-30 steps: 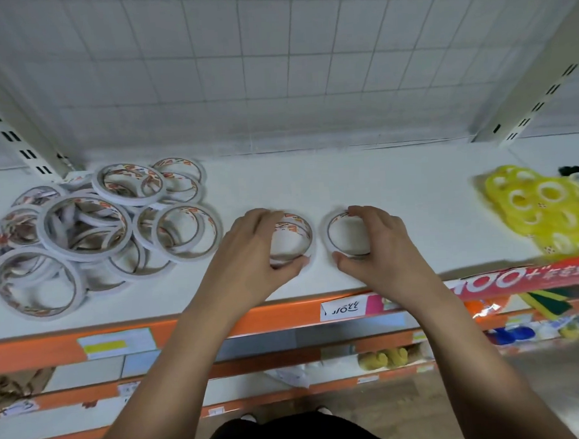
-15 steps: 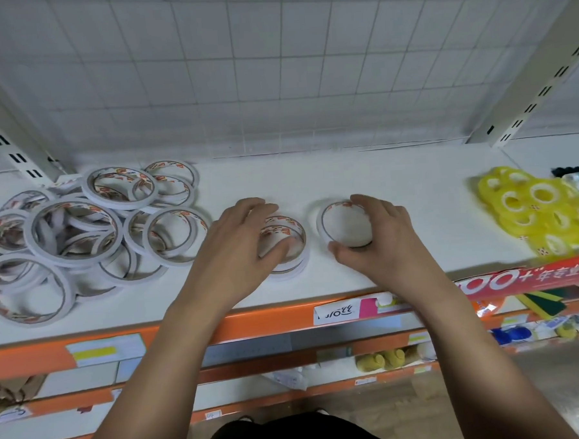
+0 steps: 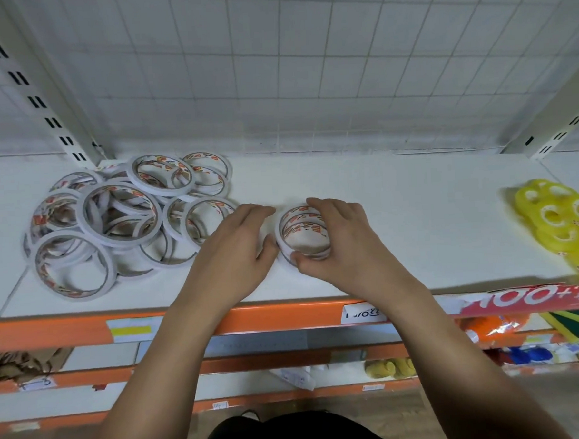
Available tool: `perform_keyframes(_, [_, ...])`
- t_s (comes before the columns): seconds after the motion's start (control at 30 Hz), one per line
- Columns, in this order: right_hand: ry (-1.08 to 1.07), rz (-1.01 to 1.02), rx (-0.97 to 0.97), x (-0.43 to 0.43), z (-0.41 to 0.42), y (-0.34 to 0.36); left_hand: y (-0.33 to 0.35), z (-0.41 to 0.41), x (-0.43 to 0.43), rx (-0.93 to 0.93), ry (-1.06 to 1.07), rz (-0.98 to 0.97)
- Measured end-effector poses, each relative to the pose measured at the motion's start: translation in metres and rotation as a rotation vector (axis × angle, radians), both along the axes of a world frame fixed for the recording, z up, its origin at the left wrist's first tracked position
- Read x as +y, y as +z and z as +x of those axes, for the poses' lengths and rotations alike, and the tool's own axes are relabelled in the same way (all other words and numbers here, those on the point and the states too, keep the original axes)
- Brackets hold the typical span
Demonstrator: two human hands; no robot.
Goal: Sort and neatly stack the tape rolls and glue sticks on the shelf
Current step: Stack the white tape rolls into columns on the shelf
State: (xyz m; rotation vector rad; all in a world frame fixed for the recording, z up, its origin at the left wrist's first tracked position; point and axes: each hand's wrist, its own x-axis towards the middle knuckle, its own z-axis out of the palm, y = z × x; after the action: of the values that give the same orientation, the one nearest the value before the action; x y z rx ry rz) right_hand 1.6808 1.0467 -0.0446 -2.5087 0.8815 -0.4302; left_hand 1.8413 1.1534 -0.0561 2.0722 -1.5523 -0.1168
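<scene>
A short stack of white double-sided tape rolls (image 3: 303, 232) stands on the white shelf (image 3: 415, 212) near its front edge. My right hand (image 3: 344, 241) curls round the stack from the right, thumb at its front. My left hand (image 3: 238, 252) lies just left of the stack, thumb touching its side, fingers stretched over the shelf. A loose heap of the same white rolls (image 3: 120, 218) covers the left part of the shelf. Yellow tape rolls (image 3: 563, 221) lie piled at the far right.
The orange front rail (image 3: 270, 317) carries price labels and a red banner (image 3: 533, 298). Slotted uprights (image 3: 40, 94) flank a wire-grid back panel (image 3: 290, 68). Lower shelves hold assorted goods. Bare shelf lies between the stack and the yellow rolls.
The two separate rolls under my hands have come together into one stack under my right hand. My left hand has let go and now sits beside it.
</scene>
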Motion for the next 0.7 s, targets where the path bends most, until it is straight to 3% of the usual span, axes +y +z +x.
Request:
perform_keyframes(0.3, [0.015,0.105,-0.009,-0.006,-0.013,-0.003,-0.002,-0.003,0.001,0.096,-0.094,0.013])
perform_keyframes(0.47, [0.009,0.202,-0.016,-0.013,-0.030,-0.012,-0.006,-0.001,0.000,0.150,-0.117,0.114])
perform_keyframes(0.7, [0.018,0.205,-0.073,-0.014,-0.032,-0.016,-0.012,-0.003,-0.001,0.159,-0.101,0.086])
